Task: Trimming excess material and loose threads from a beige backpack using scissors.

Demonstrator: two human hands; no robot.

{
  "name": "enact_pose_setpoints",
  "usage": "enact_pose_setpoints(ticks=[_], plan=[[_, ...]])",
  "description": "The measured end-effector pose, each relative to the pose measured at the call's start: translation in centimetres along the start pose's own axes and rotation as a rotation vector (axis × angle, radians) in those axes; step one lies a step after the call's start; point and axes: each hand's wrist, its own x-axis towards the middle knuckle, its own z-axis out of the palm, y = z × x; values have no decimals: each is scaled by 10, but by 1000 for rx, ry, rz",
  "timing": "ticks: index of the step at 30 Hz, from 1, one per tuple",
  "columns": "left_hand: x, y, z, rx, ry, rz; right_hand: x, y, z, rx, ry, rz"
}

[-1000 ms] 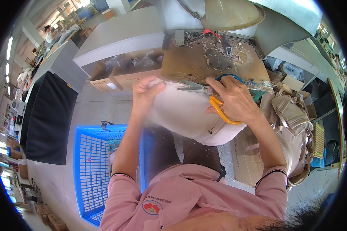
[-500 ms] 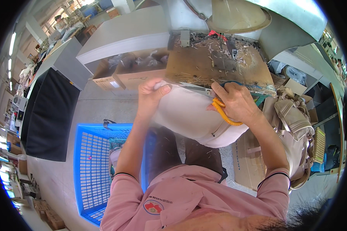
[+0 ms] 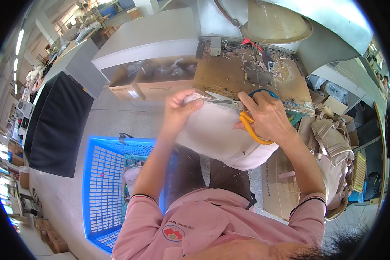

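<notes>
My left hand (image 3: pixel 180 109) pinches the upper left corner of a pale beige fabric piece (image 3: pixel 214 132), perhaps part of a bag, with a small zipper pull (image 3: pixel 244 152) near its lower right. The piece hangs in front of my legs. My right hand (image 3: pixel 266 115) grips a pair of scissors (image 3: pixel 252 130) with one yellow handle loop and one blue loop. Their blades point left along the top edge of the fabric, with the tips parted close to my left fingers. Whether the blades are touching the cloth, I cannot tell.
A worn brown bench (image 3: pixel 221 76) littered with scraps stands ahead, under a machine. At lower left is a blue plastic basket (image 3: pixel 104 143) with things inside. Beige backpacks (image 3: pixel 329 143) are piled at right beside cardboard (image 3: pixel 277 186). Open boxes (image 3: pixel 164 89) sit under a grey table.
The scissor blades have spread apart near my left fingers. My left hand and the fabric's held corner have shifted slightly to the right. The whole view has moved a little.
</notes>
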Motion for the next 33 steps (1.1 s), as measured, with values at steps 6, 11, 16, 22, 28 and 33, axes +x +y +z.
enact_pose_setpoints(ticks=[6,11,16,22,28,33], plan=[[0,6,0,-36,-48,-48,3,0,-2,44,-64,-6],[0,6,2,-77,-50,-50,0,0,5,-9,-35,-38],[2,4,4,-80,-33,-54,-3,0,11,-56,-6,-25],[2,2,4,-93,-52,-103,3,-1,8,-36,12,-6],[2,-1,5,-95,-62,-75,8,0,9,-55,55,-70],[2,-2,6,-96,-43,-95,3,-1,14,-101,-45,8]])
